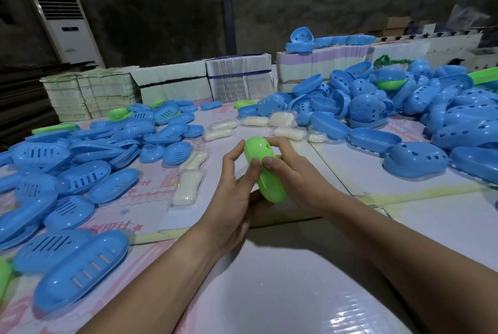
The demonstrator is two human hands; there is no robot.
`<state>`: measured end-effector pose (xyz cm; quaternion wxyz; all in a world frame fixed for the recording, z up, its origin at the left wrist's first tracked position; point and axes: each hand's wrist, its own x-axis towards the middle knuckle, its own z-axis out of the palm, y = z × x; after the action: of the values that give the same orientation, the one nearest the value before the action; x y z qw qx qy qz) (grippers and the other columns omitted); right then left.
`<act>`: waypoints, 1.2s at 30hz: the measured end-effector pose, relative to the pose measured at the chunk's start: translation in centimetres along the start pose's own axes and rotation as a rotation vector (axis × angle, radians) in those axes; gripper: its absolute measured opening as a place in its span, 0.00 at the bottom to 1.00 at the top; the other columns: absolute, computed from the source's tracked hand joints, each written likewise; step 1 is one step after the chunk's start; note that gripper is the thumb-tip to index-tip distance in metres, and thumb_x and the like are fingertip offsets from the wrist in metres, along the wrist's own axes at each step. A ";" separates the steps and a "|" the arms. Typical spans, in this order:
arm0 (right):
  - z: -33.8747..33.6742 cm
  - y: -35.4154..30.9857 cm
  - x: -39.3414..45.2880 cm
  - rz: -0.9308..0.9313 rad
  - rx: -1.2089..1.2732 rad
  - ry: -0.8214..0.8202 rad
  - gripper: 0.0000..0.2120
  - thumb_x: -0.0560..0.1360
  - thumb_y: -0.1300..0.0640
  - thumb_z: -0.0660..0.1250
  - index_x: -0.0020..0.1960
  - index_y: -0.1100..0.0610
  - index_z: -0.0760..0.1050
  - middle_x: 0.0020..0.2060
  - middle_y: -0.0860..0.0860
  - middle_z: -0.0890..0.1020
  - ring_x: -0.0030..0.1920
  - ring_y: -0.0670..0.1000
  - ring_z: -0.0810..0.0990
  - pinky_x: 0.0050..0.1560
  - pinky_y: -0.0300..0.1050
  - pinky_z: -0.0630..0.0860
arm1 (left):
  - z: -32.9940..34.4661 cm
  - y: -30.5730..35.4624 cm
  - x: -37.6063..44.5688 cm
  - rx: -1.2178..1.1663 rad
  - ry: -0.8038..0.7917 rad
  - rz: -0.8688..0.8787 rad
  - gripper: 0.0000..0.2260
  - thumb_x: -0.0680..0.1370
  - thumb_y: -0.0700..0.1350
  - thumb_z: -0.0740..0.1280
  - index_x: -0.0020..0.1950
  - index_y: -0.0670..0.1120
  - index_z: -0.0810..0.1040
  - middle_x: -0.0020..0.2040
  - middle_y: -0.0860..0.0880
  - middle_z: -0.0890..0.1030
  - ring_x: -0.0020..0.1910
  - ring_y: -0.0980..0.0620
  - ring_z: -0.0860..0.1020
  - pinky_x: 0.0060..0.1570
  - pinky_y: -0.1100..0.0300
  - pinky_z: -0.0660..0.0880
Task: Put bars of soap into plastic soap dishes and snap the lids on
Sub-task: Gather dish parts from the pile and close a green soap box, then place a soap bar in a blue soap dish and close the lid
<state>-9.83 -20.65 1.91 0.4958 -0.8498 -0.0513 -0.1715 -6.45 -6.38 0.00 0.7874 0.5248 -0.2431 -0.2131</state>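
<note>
A closed green soap dish (265, 169) with its lid on is held above the table between both hands. My left hand (237, 185) grips its left side, thumb on top of the lid. My right hand (293, 174) grips the right side, thumb pressing on the lid next to the left thumb. Whatever is inside the dish is hidden. Wrapped white soap bars (187, 189) lie on the table to the left of my hands, and several more soap bars (288, 133) lie just beyond them.
Blue slotted dish bases (80, 274) cover the table's left side. A heap of blue lids with cut-out holes (415, 155) fills the right. Bundles of flat cartons (237, 77) stand along the far edge. White cardboard (296, 288) lies under my forearms.
</note>
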 end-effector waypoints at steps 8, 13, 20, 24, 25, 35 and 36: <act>0.0 0.4 0.2 -0.036 0.047 0.029 0.30 0.68 0.33 0.56 0.67 0.43 0.66 0.38 0.47 0.81 0.43 0.49 0.80 0.44 0.49 0.75 | -0.1 0.5 -0.1 -0.046 -0.070 0.013 0.23 0.77 0.52 0.66 0.72 0.63 0.69 0.62 0.47 0.83 0.49 0.43 0.85 0.44 0.54 0.82; -0.2 0.0 -0.1 -0.042 -0.013 0.006 0.28 0.72 0.36 0.58 0.70 0.44 0.62 0.41 0.49 0.81 0.46 0.51 0.81 0.49 0.53 0.77 | 0.0 1.0 -0.2 -0.019 -0.056 0.025 0.22 0.75 0.51 0.67 0.69 0.64 0.71 0.59 0.50 0.85 0.49 0.45 0.85 0.44 0.55 0.82; -1.1 -0.6 -0.9 -0.053 -0.110 0.104 0.27 0.70 0.39 0.64 0.66 0.39 0.61 0.49 0.49 0.78 0.48 0.51 0.79 0.50 0.49 0.77 | 0.3 1.1 -0.4 0.096 -0.113 0.004 0.19 0.79 0.53 0.64 0.68 0.71 0.71 0.65 0.52 0.82 0.57 0.47 0.84 0.48 0.55 0.82; -3.7 -0.3 -1.7 0.029 -0.323 0.144 0.33 0.68 0.37 0.67 0.70 0.40 0.59 0.50 0.50 0.77 0.47 0.53 0.78 0.48 0.50 0.76 | 0.3 0.5 -0.4 0.114 -0.102 -0.070 0.18 0.76 0.58 0.64 0.65 0.75 0.72 0.70 0.52 0.78 0.66 0.44 0.78 0.55 0.54 0.79; -4.9 -0.1 -2.0 0.067 -0.370 0.159 0.33 0.69 0.38 0.68 0.70 0.41 0.59 0.50 0.50 0.77 0.46 0.54 0.78 0.48 0.51 0.77 | 0.0 0.6 -0.3 0.120 -0.073 -0.080 0.16 0.76 0.58 0.64 0.63 0.74 0.74 0.69 0.51 0.78 0.67 0.43 0.77 0.56 0.54 0.79; -25.5 2.8 -7.2 0.627 -0.995 0.395 0.37 0.66 0.31 0.65 0.71 0.45 0.64 0.57 0.57 0.78 0.54 0.59 0.76 0.50 0.51 0.74 | -1.3 -0.4 0.8 0.194 0.020 -0.063 0.12 0.86 0.48 0.57 0.60 0.56 0.80 0.58 0.44 0.84 0.59 0.40 0.81 0.58 0.41 0.77; -27.5 3.3 -8.2 0.700 -1.010 0.416 0.38 0.66 0.31 0.65 0.71 0.46 0.64 0.58 0.58 0.78 0.55 0.60 0.76 0.50 0.51 0.74 | -1.3 -0.6 0.8 0.200 0.014 -0.058 0.12 0.86 0.47 0.57 0.60 0.55 0.80 0.58 0.43 0.84 0.59 0.40 0.82 0.58 0.41 0.77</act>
<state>-23.30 -45.30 8.70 0.0615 -0.8939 0.4128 -0.1636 -5.10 -6.10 -0.84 0.7264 0.6090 -0.2422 -0.2069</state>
